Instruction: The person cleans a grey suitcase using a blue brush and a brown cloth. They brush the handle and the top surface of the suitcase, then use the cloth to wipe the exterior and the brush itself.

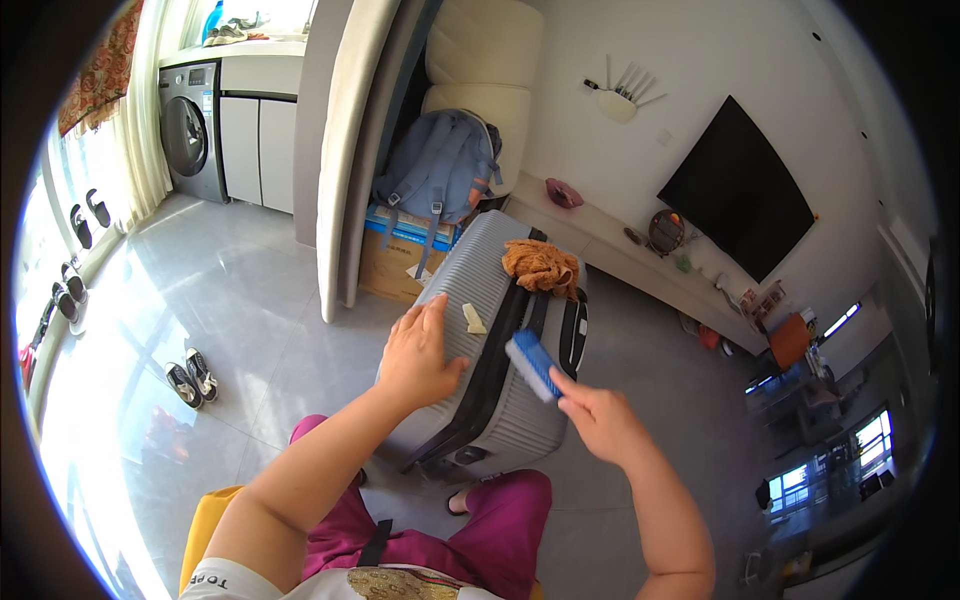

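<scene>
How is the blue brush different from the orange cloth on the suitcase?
The blue brush is stiff and straight; the orange cloth is soft and crumpled. The brush is held in the right hand, while the cloth lies loose, untouched, at the far end. The brush looks smaller than the cloth. Both are over the grey suitcase.

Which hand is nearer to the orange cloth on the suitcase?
The right hand, by a little. It holds a blue brush just below the orange cloth. The left hand rests flat on the suitcase, further left.
</scene>
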A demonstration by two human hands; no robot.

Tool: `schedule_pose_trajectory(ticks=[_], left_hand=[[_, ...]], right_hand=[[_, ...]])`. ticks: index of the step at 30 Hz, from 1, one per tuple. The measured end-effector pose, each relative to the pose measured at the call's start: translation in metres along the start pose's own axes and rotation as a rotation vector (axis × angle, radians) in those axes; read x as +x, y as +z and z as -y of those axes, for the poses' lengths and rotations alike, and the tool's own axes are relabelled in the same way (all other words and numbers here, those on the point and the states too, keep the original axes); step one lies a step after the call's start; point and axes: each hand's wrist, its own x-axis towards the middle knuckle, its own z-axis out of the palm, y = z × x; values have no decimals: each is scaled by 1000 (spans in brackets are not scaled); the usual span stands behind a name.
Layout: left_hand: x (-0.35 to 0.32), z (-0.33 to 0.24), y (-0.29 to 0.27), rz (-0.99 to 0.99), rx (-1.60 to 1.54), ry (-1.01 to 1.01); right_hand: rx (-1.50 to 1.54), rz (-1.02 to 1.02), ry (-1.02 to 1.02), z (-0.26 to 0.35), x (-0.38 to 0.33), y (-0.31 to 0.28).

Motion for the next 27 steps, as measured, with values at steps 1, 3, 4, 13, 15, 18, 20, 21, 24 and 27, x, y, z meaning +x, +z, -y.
schedule_pose_trajectory(ticks=[1, 3, 4, 13, 15, 18, 20, 21, 24, 27], left_hand=[[-3, 0, 3, -90, 15, 77], [-9, -5, 1, -138, -17, 342], [-12, -11, 0, -162, -37, 477], [-37, -35, 11, -63, 59, 499], [-36, -34, 14, -46, 57, 479], [-38, -33, 14, -102, 67, 500], [-39, -34, 16, -114, 66, 500], [-38, -33, 16, -118, 69, 500], [-40, -31, 18, -115, 48, 477], [-39, -29, 18, -137, 67, 492]], right_hand=[[-129, 4, -14, -11, -20, 0], [-282, -9, 22, -21, -40, -1], [-307, -28, 71, -22, -46, 0], [-385, 86, 52, -1, -39, 7], [-387, 163, 13, 21, -30, 14], [-392, 54, 64, -8, -32, -3], [-388, 41, 130, -25, -42, -7], [-412, 78, 71, -21, -49, -1], [-485, 159, -26, 15, -56, 17], [-436, -2, -3, -2, -28, 21]])
